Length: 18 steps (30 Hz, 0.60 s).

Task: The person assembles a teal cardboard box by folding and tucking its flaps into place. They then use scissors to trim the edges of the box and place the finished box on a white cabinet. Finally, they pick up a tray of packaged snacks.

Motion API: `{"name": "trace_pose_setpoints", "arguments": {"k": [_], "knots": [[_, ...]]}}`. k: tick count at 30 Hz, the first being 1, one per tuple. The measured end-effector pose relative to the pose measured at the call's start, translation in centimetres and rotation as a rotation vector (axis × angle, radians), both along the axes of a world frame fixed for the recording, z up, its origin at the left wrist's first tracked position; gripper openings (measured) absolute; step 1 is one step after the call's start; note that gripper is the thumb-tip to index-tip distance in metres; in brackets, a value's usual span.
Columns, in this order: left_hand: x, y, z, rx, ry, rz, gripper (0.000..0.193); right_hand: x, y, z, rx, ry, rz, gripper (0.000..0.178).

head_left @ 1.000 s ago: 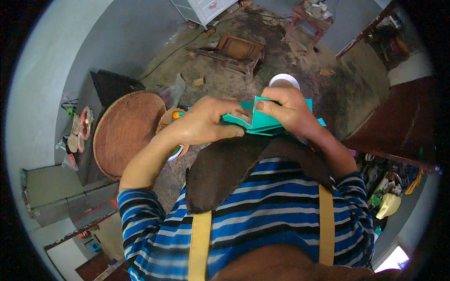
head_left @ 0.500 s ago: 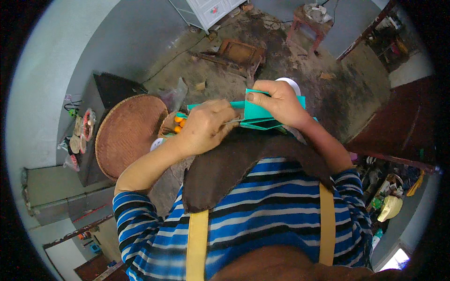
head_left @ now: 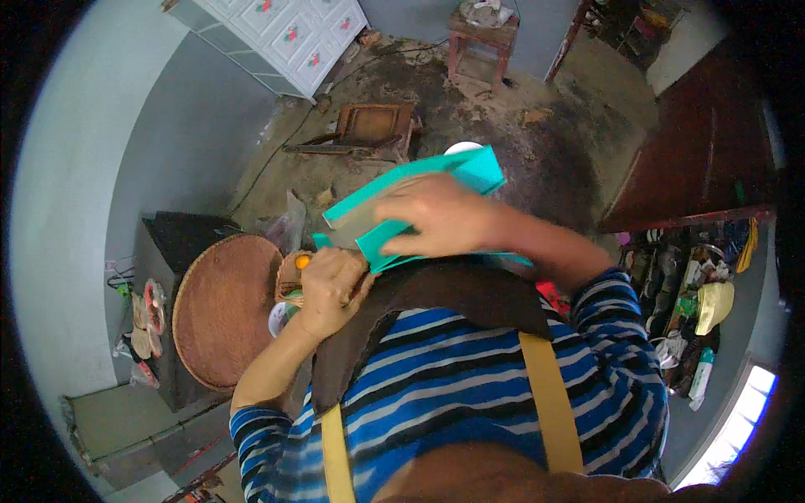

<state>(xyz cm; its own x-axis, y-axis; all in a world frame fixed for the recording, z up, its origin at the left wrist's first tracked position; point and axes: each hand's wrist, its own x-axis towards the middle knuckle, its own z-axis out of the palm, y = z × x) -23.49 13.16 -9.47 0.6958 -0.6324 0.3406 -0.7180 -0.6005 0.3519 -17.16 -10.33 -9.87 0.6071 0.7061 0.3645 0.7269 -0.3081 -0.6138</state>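
A long teal strip (head_left: pixel 402 173), bent over and grey on one face, lies in front of my chest. Its folded part has a teal flap (head_left: pixel 384 243) near the middle. My right hand (head_left: pixel 444 218) reaches across the strip, blurred by motion, its thumb and fingers closed around the flap. Just left of that, my left hand (head_left: pixel 333 289) is closed in a pinch at the strip's lower left corner; what its fingertips hold is hidden. A brown cloth (head_left: pixel 419 295) covers my upper chest beneath both hands.
To the left are a round woven tray (head_left: pixel 225 310), a small basket (head_left: pixel 288 272) with orange fruit (head_left: pixel 302 261) and a dark cabinet (head_left: pixel 168 251). Ahead stand a wooden chair (head_left: pixel 369 126), a stool (head_left: pixel 484 38) and white drawers (head_left: pixel 289 38). Clutter with a yellow cap (head_left: pixel 714 308) lies right.
My right hand has moved left, closer to my left hand, which has gone lower and left. The teal strip now spreads out longer and slants up to the right. The whole view has shifted.
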Motion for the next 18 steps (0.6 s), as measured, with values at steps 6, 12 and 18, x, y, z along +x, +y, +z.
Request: {"name": "trace_pose_setpoints", "arguments": {"k": [6,12,18], "knots": [[0.3,3.6,-3.1,0.02,0.173,-0.031,0.021,3.2,-10.5,-9.3,-0.23,0.59,0.116,0.022],[1.7,7.0,-2.3,-0.189,0.958,0.316,0.034,3.8,-7.5,-9.3,0.183,0.662,0.069,0.015],[7.7,2.3,2.8,0.157,0.205,0.295,0.07,6.4,-4.7,0.4,0.031,0.398,-0.029,0.025]]}}
